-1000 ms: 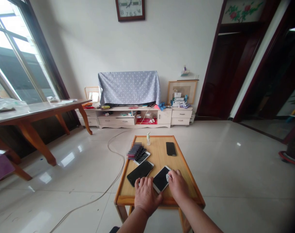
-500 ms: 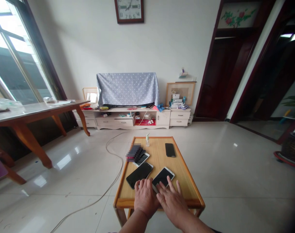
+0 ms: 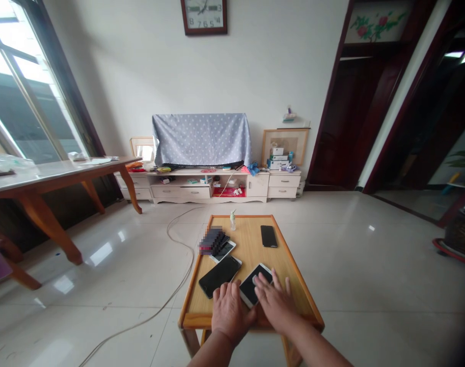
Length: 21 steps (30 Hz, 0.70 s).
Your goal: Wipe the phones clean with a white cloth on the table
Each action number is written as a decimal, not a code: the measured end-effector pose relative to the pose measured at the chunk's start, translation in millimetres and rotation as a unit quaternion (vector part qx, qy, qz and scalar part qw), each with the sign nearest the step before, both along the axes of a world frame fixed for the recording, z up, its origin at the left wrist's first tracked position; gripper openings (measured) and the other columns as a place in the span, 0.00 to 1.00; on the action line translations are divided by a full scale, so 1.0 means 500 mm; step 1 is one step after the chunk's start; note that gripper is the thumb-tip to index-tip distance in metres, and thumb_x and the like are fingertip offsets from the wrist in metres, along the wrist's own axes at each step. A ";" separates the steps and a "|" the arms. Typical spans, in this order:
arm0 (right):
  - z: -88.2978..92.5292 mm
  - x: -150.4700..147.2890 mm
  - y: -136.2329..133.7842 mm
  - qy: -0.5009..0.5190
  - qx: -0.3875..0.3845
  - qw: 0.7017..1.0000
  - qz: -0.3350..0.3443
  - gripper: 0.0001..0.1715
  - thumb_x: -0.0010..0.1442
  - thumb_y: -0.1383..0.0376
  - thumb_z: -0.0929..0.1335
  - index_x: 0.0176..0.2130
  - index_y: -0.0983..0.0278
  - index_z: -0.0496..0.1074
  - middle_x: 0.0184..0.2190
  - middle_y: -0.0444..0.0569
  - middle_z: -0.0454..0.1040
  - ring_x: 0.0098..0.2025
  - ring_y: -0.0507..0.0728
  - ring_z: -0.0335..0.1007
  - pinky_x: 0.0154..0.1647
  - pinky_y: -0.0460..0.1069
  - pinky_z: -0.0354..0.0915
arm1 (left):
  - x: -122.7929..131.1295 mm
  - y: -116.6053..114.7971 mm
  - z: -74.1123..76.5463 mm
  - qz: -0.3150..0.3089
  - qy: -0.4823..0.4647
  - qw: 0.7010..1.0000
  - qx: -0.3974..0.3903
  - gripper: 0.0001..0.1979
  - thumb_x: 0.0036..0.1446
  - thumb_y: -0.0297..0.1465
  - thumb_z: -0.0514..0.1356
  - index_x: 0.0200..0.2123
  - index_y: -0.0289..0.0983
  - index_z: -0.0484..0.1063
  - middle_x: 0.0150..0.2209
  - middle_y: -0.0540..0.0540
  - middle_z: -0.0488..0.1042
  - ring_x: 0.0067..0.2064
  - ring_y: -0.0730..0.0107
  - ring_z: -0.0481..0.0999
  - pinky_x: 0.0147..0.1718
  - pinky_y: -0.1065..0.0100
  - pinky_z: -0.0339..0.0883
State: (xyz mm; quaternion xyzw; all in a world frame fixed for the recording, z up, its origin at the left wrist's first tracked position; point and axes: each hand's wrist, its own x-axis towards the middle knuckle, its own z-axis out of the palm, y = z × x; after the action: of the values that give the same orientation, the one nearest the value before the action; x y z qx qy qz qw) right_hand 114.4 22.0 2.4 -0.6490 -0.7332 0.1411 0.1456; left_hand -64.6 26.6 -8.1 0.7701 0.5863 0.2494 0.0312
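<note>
A low wooden table [image 3: 293, 278] stands in front of me with several phones on it. My left hand [image 3: 228, 312] lies flat near the front edge, fingers spread, touching the near end of a white-framed phone [image 3: 251, 291]. My right hand [image 3: 275, 305] rests on that phone's screen, fingertips pressing a small white wipe [image 3: 255, 279] against the glass. A large black phone [image 3: 219, 275] lies just left of it, by my left fingertips. Farther back sit a white phone [image 3: 224, 250], a blurred dark stack [image 3: 212, 239], a black phone [image 3: 269, 236] and a small spray bottle [image 3: 233, 220].
A cable [image 3: 171, 290] trails over the glossy tiled floor left of the table. A long wooden table [image 3: 56, 176] stands by the window at left. A white TV cabinet [image 3: 213, 186] with a cloth-covered screen lines the far wall. Dark doorways open on the right.
My right hand slid down the white-framed phone's screen towards me, then back up it to the middle. My left hand stayed in place.
</note>
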 end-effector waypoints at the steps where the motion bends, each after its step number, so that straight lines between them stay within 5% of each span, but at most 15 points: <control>1: 0.001 0.012 0.013 -0.007 -0.001 0.999 -0.035 0.32 0.70 0.47 0.48 0.66 0.48 0.56 0.68 0.40 0.55 0.73 0.67 0.27 0.65 0.77 0.29 | 0.000 0.000 0.001 -0.001 -0.004 1.000 -0.003 0.30 0.48 0.45 0.62 0.54 0.41 0.66 0.48 0.43 0.73 0.52 0.53 0.68 0.52 0.56 0.56; 4: 0.003 0.018 0.026 -0.017 -0.007 0.998 -0.065 0.33 0.70 0.47 0.48 0.67 0.51 0.55 0.68 0.42 0.54 0.72 0.68 0.26 0.65 0.77 0.27 | 0.001 0.000 -0.002 -0.001 -0.015 1.000 -0.010 0.32 0.47 0.44 0.63 0.55 0.40 0.64 0.50 0.42 0.72 0.53 0.52 0.67 0.53 0.56 0.56; 10: 0.011 -0.052 -0.022 0.010 -0.040 0.994 0.099 0.33 0.70 0.48 0.46 0.68 0.48 0.53 0.69 0.37 0.53 0.73 0.64 0.24 0.68 0.71 0.26 | -0.001 0.002 -0.018 0.013 -0.016 1.000 -0.024 0.27 0.53 0.34 0.57 0.58 0.40 0.62 0.51 0.43 0.72 0.54 0.58 0.66 0.54 0.59 0.54; 16: 0.018 -0.011 0.031 -0.054 -0.047 0.995 -0.072 0.33 0.70 0.50 0.45 0.67 0.49 0.53 0.70 0.37 0.50 0.73 0.65 0.22 0.66 0.75 0.28 | -0.001 0.002 -0.014 0.010 -0.017 1.000 -0.019 0.37 0.46 0.44 0.63 0.59 0.39 0.62 0.51 0.42 0.71 0.54 0.53 0.66 0.55 0.58 0.55; 21: -0.001 -0.057 0.001 -0.018 -0.038 0.995 0.088 0.31 0.71 0.52 0.46 0.68 0.46 0.50 0.69 0.35 0.52 0.73 0.63 0.25 0.68 0.71 0.27 | -0.002 0.005 -0.027 0.014 -0.039 0.999 -0.026 0.28 0.55 0.37 0.56 0.59 0.40 0.61 0.53 0.43 0.71 0.55 0.56 0.66 0.57 0.57 0.52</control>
State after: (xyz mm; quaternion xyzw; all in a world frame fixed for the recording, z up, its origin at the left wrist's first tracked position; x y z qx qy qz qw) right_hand 86.1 22.6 1.8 -0.5897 -0.7839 0.1696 0.0949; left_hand -65.8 29.2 -21.5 0.7506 0.6016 0.2641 0.0707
